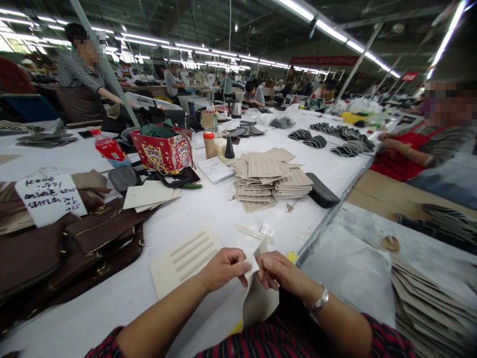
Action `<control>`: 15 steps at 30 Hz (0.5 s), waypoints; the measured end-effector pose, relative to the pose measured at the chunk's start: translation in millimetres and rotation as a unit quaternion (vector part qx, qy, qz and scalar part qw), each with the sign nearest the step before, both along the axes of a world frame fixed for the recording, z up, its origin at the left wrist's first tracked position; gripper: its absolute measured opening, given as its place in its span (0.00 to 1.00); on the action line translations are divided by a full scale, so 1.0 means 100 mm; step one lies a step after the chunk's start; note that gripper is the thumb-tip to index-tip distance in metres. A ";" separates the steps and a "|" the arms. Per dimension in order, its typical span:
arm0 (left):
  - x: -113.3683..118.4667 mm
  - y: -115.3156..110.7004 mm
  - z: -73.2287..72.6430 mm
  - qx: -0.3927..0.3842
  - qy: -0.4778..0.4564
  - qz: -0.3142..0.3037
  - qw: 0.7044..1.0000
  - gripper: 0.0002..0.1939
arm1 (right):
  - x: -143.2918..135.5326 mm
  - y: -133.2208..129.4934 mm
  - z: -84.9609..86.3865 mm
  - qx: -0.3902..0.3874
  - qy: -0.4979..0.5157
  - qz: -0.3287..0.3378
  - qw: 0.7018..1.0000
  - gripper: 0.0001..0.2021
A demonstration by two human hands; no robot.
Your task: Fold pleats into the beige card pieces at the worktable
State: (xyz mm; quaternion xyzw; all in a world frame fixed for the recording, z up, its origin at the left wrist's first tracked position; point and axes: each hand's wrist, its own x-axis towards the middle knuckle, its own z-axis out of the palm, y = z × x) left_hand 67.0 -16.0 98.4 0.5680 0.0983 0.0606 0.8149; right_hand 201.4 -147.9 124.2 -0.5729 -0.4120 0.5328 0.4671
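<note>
My left hand (pixel 228 268) pinches the upper edge of a pale beige sheet (pixel 263 298) between thumb and fingers. Close beside it, my right hand (pixel 275 271) is closed on the same sheet, where a corner stands up between the two hands. The sheet hangs bent in front of my body, its lower edge near my shirt. Left of my hands, a cream panel with several raised strips (pixel 194 256) lies flat on the table. Just beyond my hands are a few thin pale strips (pixel 255 232) and a scrap of clear plastic (pixel 267 229).
Stacked beige panels (pixel 268 174) stand further back, beside a dark oblong case (pixel 322 191). Brown leather bags (pixel 74 248) cover the table's left side, under a handwritten note (pixel 50 199). A red box (pixel 164 149) sits behind. At right, a co-worker in a red apron (pixel 404 151) sits.
</note>
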 end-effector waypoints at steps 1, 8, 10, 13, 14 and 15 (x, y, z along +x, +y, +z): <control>0.02 -0.01 0.05 0.025 0.010 -0.005 1.000 0.22 | 0.03 0.02 0.06 -0.008 -0.030 0.014 0.999 0.24; 0.03 -0.04 0.29 0.119 0.096 -0.117 0.981 0.18 | 0.01 0.03 0.25 -0.140 -0.064 0.048 0.987 0.20; 0.00 -0.03 0.29 0.108 0.120 -0.171 0.972 0.18 | 0.01 -0.02 0.19 -0.144 0.001 0.045 0.989 0.18; -0.04 0.00 0.29 0.097 0.136 -0.233 0.958 0.21 | 0.00 -0.10 0.09 -0.153 0.086 0.012 0.984 0.17; -0.05 0.01 0.31 0.088 0.138 -0.245 0.956 0.22 | -0.02 -0.12 0.08 -0.151 0.100 0.000 0.984 0.18; -0.06 0.02 0.34 0.073 0.139 -0.252 0.955 0.22 | -0.03 -0.14 0.09 -0.145 0.098 -0.010 0.985 0.18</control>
